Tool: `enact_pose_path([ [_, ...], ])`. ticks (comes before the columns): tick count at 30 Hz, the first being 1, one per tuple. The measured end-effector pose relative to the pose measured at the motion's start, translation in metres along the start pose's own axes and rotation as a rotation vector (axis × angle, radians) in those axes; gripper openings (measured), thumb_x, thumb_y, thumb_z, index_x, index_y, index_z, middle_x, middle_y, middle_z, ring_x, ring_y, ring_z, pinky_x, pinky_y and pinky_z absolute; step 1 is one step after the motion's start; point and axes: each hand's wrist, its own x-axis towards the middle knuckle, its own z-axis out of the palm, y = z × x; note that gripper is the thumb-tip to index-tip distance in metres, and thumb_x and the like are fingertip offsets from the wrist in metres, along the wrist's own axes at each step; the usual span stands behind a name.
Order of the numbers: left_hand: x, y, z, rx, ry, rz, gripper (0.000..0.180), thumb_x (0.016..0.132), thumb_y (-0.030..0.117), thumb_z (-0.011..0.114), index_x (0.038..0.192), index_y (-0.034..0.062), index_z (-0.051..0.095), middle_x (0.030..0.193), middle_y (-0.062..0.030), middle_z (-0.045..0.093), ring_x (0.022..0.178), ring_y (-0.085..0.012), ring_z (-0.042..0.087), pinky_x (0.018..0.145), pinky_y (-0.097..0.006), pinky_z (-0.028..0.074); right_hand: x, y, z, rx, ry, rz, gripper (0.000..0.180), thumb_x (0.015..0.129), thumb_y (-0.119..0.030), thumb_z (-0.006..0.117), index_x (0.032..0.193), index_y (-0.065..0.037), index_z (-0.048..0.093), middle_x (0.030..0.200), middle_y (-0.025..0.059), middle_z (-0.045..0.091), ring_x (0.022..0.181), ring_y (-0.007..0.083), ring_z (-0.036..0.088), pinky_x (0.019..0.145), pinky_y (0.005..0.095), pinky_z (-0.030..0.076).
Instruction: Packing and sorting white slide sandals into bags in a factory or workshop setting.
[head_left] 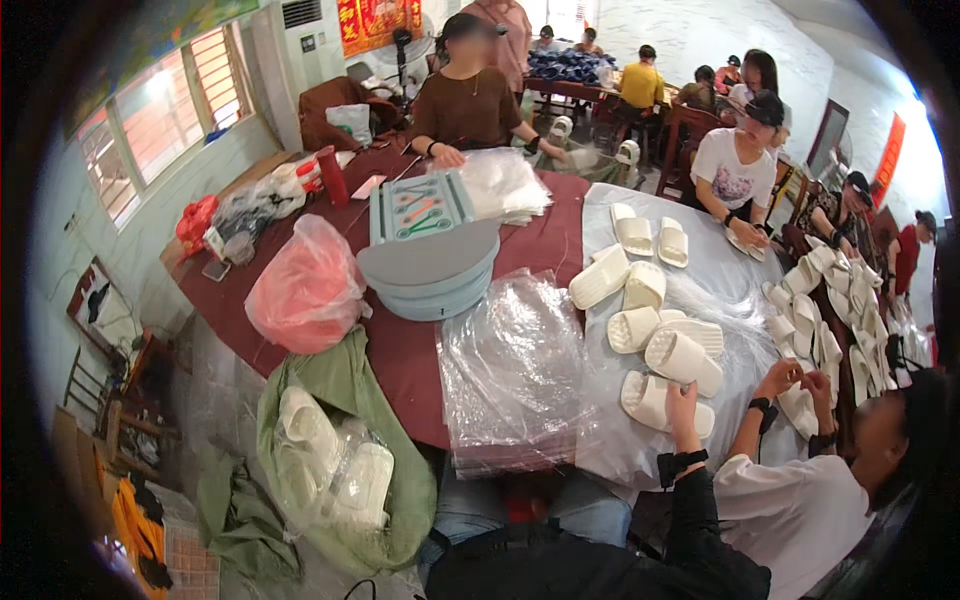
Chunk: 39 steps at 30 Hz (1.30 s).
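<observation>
Head view shows a wide table (400,350) under a dark red cloth, its right part covered by a pale plastic sheet (600,450). Many loose white slippers (680,355) lie unbagged across that sheet, more along the far right edge. In front of the person a thick stack of clear plastic bags (510,370) rests on the table edge, so judging by these two piles the packing looks far from finished.

Left of the stack, on the floor, a green sack (350,385) stands open and holds several white slippers already wrapped in clear film (350,480); it seems partly filled. Above it on the table sits a bulging pink bag (305,285), contents not readable.

The right hand (683,398), at the end of a black sleeve with a wrist strap, reaches forward and touches the near white slipper (650,400) at the sheet's front edge; whether the fingers are closed round it I cannot tell. The left hand is out of sight. Just to the right, a co-worker's hands (800,382) are held together over another slipper.
</observation>
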Motion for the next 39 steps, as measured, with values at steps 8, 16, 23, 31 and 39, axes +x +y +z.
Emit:
enact_pose_path([
  [8, -0.055, 0.020, -0.045, 0.130, 0.403, 0.144, 0.038, 0.093, 0.029, 0.042, 0.120, 0.0032, 0.047, 0.106, -0.0104, 0.046, 0.097, -0.0238, 0.047, 0.086, -0.035, 0.040, -0.012, -0.018, 0.016, 0.048, -0.010, 0.002, 0.043, 0.086, -0.008, 0.051, 0.127, -0.003, 0.037, 0.114, 0.0114, 0.053, 0.101, 0.0198, 0.053, 0.084, 0.0288, 0.042],
  [16, -0.096, 0.031, -0.082, 0.221, 0.802, 0.251, 0.045, 0.094, 0.033, 0.041, 0.126, 0.0017, 0.043, 0.118, -0.0137, 0.046, 0.106, -0.0276, 0.046, 0.090, -0.038, 0.039, -0.017, -0.027, 0.016, 0.063, -0.001, 0.051, 0.041, 0.086, -0.005, 0.050, 0.125, -0.001, 0.038, 0.114, 0.0123, 0.054, 0.104, 0.0219, 0.054, 0.086, 0.0297, 0.041],
  [23, -0.119, 0.055, -0.119, 0.297, 1.175, 0.333, 0.051, 0.094, 0.036, 0.041, 0.131, 0.0004, 0.040, 0.129, -0.0167, 0.046, 0.115, -0.0310, 0.046, 0.094, -0.040, 0.038, -0.017, -0.035, 0.021, 0.110, 0.007, 0.082, 0.041, 0.086, -0.005, 0.049, 0.125, -0.001, 0.038, 0.110, 0.0123, 0.056, 0.099, 0.0200, 0.055, 0.084, 0.0285, 0.042],
  [31, -0.149, 0.277, 0.033, 0.092, 0.604, 1.280, 0.013, 0.090, 0.010, 0.047, 0.093, 0.0033, 0.057, 0.074, -0.0019, 0.049, 0.072, -0.0125, 0.049, 0.074, -0.026, 0.042, -0.022, -0.049, 0.022, 0.104, 0.051, 0.006, 0.046, 0.083, -0.002, 0.048, 0.127, 0.001, 0.035, 0.115, 0.0140, 0.053, 0.104, 0.0208, 0.052, 0.087, 0.0294, 0.041],
  [39, -0.144, 0.314, 0.252, 0.525, -0.162, 1.767, 0.012, 0.085, 0.004, 0.055, 0.095, 0.0026, 0.060, 0.095, -0.0105, 0.059, 0.086, -0.0196, 0.057, 0.077, -0.029, 0.044, -0.151, -0.113, 0.080, 0.170, -0.644, -0.223, 0.041, 0.082, -0.007, 0.061, 0.120, -0.002, 0.046, 0.104, 0.0076, 0.058, 0.093, 0.0157, 0.055, 0.083, 0.0284, 0.044],
])
